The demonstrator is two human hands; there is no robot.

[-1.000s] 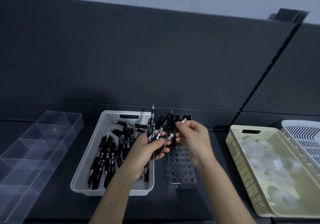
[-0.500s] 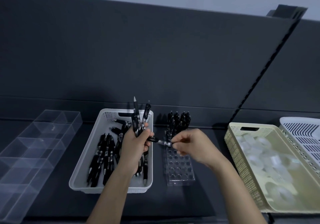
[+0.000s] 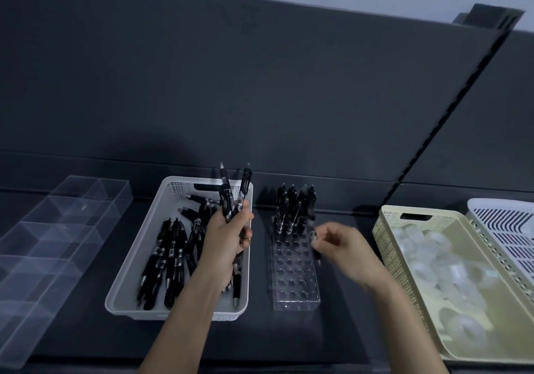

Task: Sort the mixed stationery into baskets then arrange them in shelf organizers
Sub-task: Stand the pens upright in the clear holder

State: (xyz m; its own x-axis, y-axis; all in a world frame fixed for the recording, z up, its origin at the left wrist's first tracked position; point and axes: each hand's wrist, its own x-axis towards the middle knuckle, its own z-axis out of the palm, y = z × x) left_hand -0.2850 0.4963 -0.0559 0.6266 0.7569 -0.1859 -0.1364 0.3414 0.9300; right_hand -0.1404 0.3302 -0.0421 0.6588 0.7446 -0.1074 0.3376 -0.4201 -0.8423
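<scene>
- Bundle (image 3: 226, 197) of black pens sits in left grip (image 3: 228, 243): fingers wrapped tight round it, pens roughly upright, ends fanning out above the fist and more showing below it.
- Left grip is over the right half of the white basket (image 3: 130, 261), near its right wall.
- Right grip (image 3: 341, 246) is motion-blurred, fingers curled, pinching one pen (image 3: 318, 253) by thumb and fingertips. The pen hangs near vertical, tip down.
- That pen is at the right edge of the rack (image 3: 294, 284), about mid-length. Can't tell whether the tip is in a hole or just outside the wall.
- Rack is clear plastic with a grid of holes, on the shelf (image 3: 341, 333) just right of the white basket.
- Racked pens (image 3: 291, 206) stand upright in its far rows; near rows show open holes.
- Loose pens (image 3: 170, 261) lie in the white basket, mostly lengthwise, bunched left of centre and toward the far end.
- Divider tray (image 3: 57, 229), clear, is at far left, apart from the white basket.
- Beige basket (image 3: 387, 229) at right holds tape rolls (image 3: 433, 261), clear or whitish and blurred.
- Slotted basket (image 3: 508, 229), white, overlaps the beige basket's far right corner; can't tell whether it rests on it.
</scene>
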